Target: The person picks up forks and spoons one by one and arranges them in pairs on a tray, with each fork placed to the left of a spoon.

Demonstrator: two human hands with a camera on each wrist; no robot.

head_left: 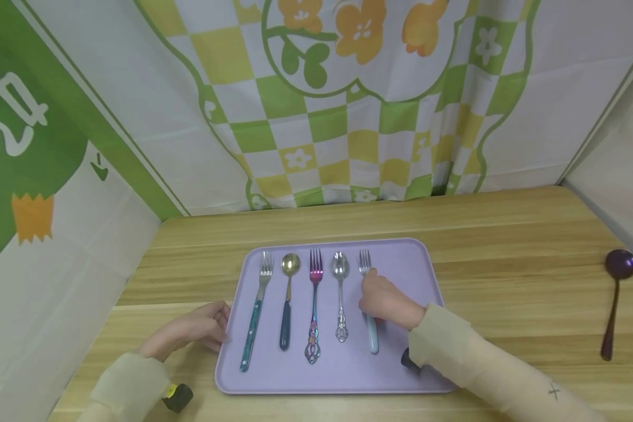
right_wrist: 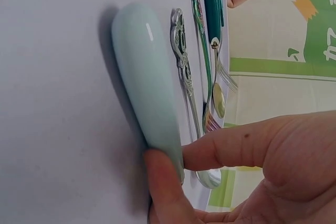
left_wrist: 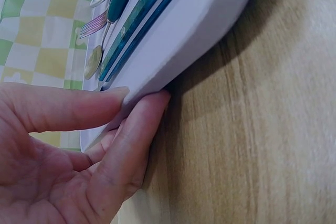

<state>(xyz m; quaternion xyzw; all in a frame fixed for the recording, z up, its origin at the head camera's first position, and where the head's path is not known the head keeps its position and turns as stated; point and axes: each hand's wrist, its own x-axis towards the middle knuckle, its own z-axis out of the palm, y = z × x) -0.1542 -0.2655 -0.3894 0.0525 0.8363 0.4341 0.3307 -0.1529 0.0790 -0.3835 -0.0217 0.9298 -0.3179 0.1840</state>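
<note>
A lilac tray (head_left: 327,375) lies on the wooden table. My left hand (head_left: 197,329) pinches its left edge, thumb on the rim and fingers beneath, as the left wrist view shows. With thumb and finger my right hand (head_left: 387,299) pinches a fork with a pale mint handle (right_wrist: 144,72) at the right of the row. Left of it on the tray lie a silver spoon with an ornate handle (head_left: 340,293), a rainbow-coloured fork (head_left: 314,305), a gold spoon with a dark blue-green handle (head_left: 286,305) and a fork with a teal patterned handle (head_left: 252,328).
A dark purple spoon (head_left: 613,305) lies on the table (head_left: 527,281) far to the right, off the tray. Behind the table hangs a green and yellow checked curtain (head_left: 343,129). A printed cloth wall (head_left: 74,234) stands at the left.
</note>
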